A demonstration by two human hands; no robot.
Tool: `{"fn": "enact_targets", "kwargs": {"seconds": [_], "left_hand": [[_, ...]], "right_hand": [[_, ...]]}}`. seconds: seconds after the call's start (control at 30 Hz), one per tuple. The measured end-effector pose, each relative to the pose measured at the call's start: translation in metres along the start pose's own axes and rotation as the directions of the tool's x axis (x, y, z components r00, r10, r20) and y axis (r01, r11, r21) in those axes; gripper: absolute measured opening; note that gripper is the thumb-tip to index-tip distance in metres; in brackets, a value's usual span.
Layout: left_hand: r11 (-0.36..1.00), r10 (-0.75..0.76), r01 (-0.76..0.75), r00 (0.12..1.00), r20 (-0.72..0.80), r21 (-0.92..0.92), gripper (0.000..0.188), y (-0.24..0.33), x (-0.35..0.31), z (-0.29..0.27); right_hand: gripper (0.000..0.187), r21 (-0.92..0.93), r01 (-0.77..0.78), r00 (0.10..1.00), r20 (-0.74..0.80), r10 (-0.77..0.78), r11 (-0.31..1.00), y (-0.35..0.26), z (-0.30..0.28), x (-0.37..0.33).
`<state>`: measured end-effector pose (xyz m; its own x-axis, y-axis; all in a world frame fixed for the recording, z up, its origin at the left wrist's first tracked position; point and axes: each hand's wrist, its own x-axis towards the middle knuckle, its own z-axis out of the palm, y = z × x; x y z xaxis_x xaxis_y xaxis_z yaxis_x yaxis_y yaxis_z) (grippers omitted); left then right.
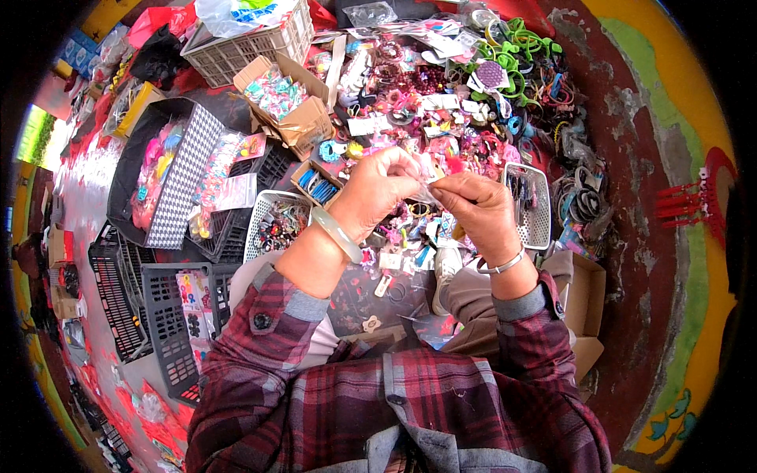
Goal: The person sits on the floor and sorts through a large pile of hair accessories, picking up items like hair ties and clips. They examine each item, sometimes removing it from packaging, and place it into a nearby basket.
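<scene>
My left hand [368, 195] and my right hand [482, 211] meet above a large heap of small hair accessories [465, 130]. Between their pinched fingers is a small, thin, whitish-pink piece [426, 170], mostly hidden by the fingers; its kind cannot be made out. A red fluffy bit [455, 165] shows just behind my right fingers, and whether it belongs to the held piece is unclear. Below my hands lie loose cards, bows and clips, with a white tag [382, 285] near my shoe.
White baskets stand left [260, 229] and right [538, 225] of the heap. Farther left are an open carton of pastel pieces [276, 93], a houndstooth-sided box [177, 193] and black crates [169, 315]. Green hair bands [516, 59] lie at the back right. An empty-looking carton [585, 303] sits beside my right knee.
</scene>
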<state>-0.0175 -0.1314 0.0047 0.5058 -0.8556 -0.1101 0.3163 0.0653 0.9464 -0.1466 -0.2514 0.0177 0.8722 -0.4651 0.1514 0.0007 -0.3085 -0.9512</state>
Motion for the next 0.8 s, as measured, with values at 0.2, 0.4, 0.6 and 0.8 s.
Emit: {"fn": "enact_targets", "kwargs": {"seconds": [0.2, 0.4, 0.6, 0.8], "left_hand": [[0.999, -0.018, 0.017, 1.0, 0.025, 0.032, 0.013, -0.008, 0.005, -0.008], [1.0, 0.019, -0.018, 0.998, 0.054, -0.022, 0.013, -0.001, 0.001, -0.002], [0.991, 0.102, -0.107, 0.993, 0.063, 0.076, 0.021, -0.003, 0.003, -0.003], [0.948, 0.211, -0.229, 0.972, 0.1, 0.223, 0.021, -0.006, 0.003, 0.0]], "right_hand": [[0.007, 0.017, -0.143, 0.989, -0.044, 0.144, 0.99, -0.001, 0.002, 0.0], [0.008, 0.165, -0.228, 0.967, -0.076, 0.243, 0.96, -0.005, 0.001, 0.001], [0.009, 0.139, -0.202, 0.977, -0.041, 0.209, 0.97, 0.004, -0.002, 0.005], [0.015, -0.043, -0.274, 0.955, 0.102, 0.277, 0.961, 0.014, -0.007, 0.006]]}}
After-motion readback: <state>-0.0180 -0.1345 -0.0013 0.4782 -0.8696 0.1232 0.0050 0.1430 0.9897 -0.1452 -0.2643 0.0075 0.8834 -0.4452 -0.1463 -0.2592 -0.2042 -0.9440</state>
